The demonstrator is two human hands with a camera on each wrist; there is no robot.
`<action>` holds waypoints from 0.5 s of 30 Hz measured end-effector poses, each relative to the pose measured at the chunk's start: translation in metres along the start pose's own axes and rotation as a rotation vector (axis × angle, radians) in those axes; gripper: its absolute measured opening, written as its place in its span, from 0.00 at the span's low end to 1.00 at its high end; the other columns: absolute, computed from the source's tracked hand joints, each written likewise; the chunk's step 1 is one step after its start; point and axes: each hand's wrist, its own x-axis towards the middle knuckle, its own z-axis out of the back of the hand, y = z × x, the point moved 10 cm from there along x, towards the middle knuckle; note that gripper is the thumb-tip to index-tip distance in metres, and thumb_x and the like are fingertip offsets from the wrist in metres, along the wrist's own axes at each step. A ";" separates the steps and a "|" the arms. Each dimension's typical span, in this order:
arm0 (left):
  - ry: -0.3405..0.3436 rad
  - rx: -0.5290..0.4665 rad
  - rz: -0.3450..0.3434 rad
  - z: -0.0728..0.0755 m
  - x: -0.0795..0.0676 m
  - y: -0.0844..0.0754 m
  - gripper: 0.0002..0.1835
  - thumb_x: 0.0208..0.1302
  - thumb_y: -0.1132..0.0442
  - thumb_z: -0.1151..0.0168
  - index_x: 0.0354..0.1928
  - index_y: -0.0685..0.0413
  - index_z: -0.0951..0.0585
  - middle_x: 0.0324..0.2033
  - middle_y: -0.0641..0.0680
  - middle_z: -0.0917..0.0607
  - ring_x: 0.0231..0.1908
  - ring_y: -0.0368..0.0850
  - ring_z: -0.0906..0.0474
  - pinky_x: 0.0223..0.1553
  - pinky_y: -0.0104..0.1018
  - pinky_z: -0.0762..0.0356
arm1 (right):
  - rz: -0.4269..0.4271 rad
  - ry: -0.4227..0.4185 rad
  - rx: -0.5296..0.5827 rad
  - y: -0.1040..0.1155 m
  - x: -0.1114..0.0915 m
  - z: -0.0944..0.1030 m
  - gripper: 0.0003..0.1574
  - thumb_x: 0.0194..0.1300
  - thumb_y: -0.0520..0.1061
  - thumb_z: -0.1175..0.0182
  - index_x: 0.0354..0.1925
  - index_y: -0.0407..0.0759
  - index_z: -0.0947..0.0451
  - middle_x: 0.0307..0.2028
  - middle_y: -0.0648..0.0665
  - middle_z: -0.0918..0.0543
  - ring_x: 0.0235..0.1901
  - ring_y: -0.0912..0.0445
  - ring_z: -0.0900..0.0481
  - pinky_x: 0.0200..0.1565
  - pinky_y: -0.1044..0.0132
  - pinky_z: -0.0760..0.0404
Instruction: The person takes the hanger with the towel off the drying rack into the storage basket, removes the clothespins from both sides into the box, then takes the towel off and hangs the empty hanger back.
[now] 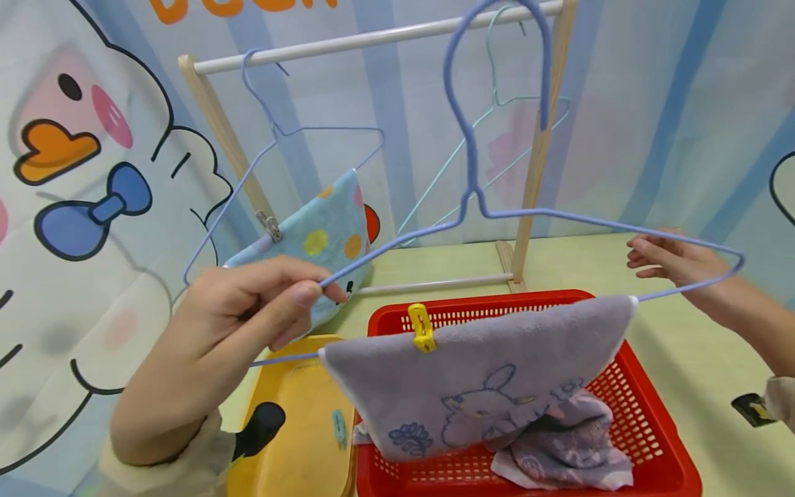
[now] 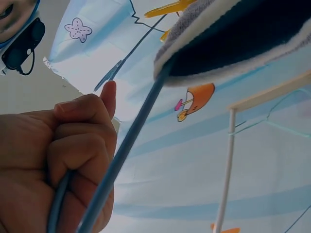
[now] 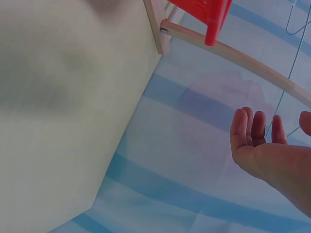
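Note:
My left hand (image 1: pixel 248 304) pinches the left arm of a blue wire hanger (image 1: pixel 472 162) between thumb and fingers. Over the hanger's lower bar hangs a grey towel (image 1: pixel 484 373) with a rabbit drawing. One yellow clothespin (image 1: pixel 422 328) grips its top edge, left of the middle. In the left wrist view the curled left hand (image 2: pixel 82 141) is around the hanger wire (image 2: pixel 131 143), close to the folded towel (image 2: pixel 194 29). Behind the hanger's right end, my right hand (image 1: pixel 683 262) holds nothing. The right wrist view shows that hand (image 3: pixel 272 158) with fingers loosely bent.
A red basket (image 1: pixel 673 449) below contains a crumpled towel (image 1: pixel 559 449). Left of it, a yellow tray (image 1: pixel 304 428) holds a teal clothespin (image 1: pixel 339 428). The rack's rod (image 1: pixel 373 38) carries a green hanger (image 1: pixel 493 69) and another blue hanger (image 1: pixel 329 129) with a polka-dot towel (image 1: pixel 335 214).

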 end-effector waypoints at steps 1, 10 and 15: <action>0.013 -0.004 0.001 -0.003 0.001 0.002 0.16 0.73 0.77 0.50 0.49 0.54 0.16 0.18 0.43 0.33 0.18 0.38 0.36 0.18 0.32 0.37 | -0.010 -0.003 -0.024 -0.003 -0.002 -0.001 0.07 0.80 0.46 0.52 0.50 0.48 0.28 0.43 0.57 0.24 0.41 0.65 0.23 0.42 0.76 0.22; 0.136 -0.083 0.111 -0.032 0.009 0.036 0.13 0.77 0.70 0.52 0.49 0.51 0.17 0.17 0.45 0.35 0.17 0.42 0.39 0.19 0.37 0.37 | -0.074 0.049 -0.163 -0.022 -0.025 -0.014 0.19 0.79 0.44 0.52 0.53 0.26 0.35 0.36 0.56 0.22 0.35 0.66 0.21 0.36 0.71 0.20; 0.156 -0.051 0.108 -0.041 0.010 0.056 0.13 0.78 0.68 0.52 0.49 0.49 0.17 0.18 0.46 0.33 0.16 0.42 0.41 0.18 0.35 0.40 | -0.156 0.136 -0.216 -0.038 -0.046 -0.031 0.25 0.81 0.46 0.57 0.57 0.21 0.39 0.36 0.46 0.24 0.29 0.60 0.21 0.31 0.63 0.18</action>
